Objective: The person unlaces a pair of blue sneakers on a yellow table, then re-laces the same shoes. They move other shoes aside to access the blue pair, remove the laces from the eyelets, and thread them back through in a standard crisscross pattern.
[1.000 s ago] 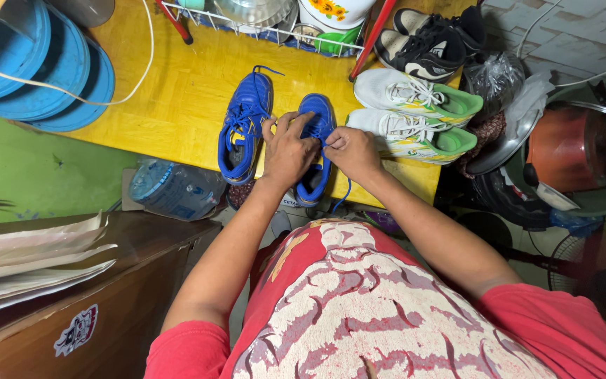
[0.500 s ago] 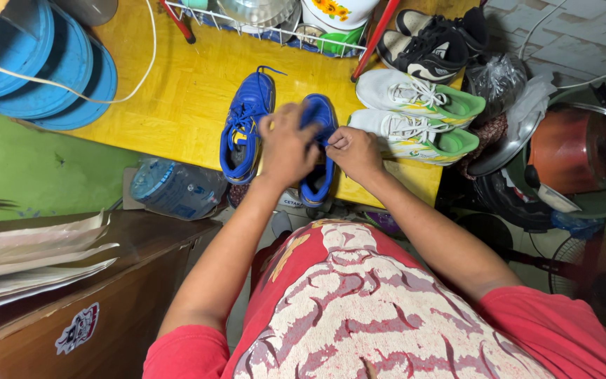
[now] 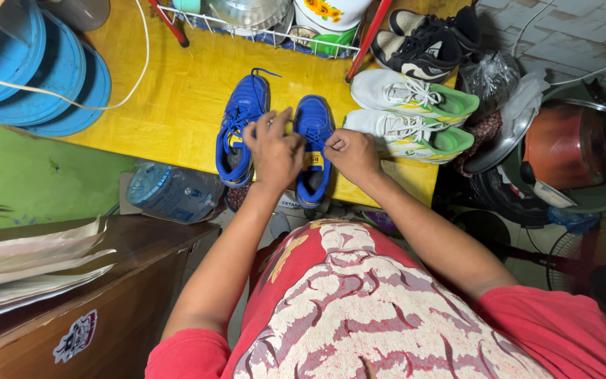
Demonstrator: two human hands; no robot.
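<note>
Left hand (image 3: 273, 151) shifted left | right hand (image 3: 351, 154) pinches lace | blue shoe (image 3: 313, 147)

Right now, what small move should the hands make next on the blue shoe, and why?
Probably pull the lace ends apart to snug them: the left hand and right hand both pinch at the laces of the right-side blue shoe, which look loose.

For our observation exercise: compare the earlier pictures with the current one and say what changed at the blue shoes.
The left hand slid left off the right-hand blue shoe, uncovering its laces, and now sits between the pair. The right hand stays at that shoe's laces, fingers pinched. Both blue shoes, the white-green shoes and the yellow table stayed put.
</note>
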